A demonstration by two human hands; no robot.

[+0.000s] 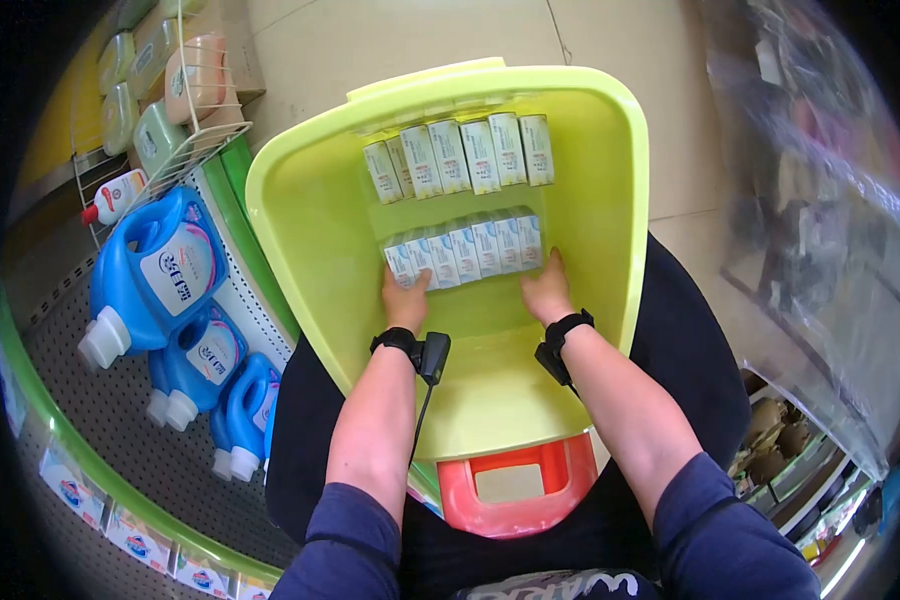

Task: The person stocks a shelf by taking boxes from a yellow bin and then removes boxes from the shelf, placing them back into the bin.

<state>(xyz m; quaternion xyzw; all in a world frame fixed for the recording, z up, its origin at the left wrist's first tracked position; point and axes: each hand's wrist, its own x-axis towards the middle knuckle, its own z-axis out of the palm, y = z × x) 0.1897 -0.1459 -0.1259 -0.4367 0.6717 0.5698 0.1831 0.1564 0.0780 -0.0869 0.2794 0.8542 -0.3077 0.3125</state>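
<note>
— So, where are your hands right now?

— Both are down inside the lime-green plastic tub [300, 215] resting on your lap. Your left hand [406, 298] sits at the left end of the near row of small boxes [465, 250], fingers curled against the end box. Your right hand [547, 291] is at the right end of that same row, fingers pressed to the last box. You hold the row between the two hands; neither hand is closed around a single box, and I cannot tell how tightly you press.

— And the boxes themselves?

— The near row stands upright, side by side, about mid-way along the tub floor. A second row [460, 155] of the same white and green boxes stands beyond it, against the far wall of the tub, well apart from your hands.

— What else is around you?

— You wear a black wrist strap [568, 325] on each arm. To your left, blue detergent jugs [165, 265] lie on a perforated shelf [100, 420] with a green edge. Above them a wire rack [215, 125] holds pale green and peach packs. A red stool [515, 490] shows below the near rim of the tub, between your forearms.
</note>
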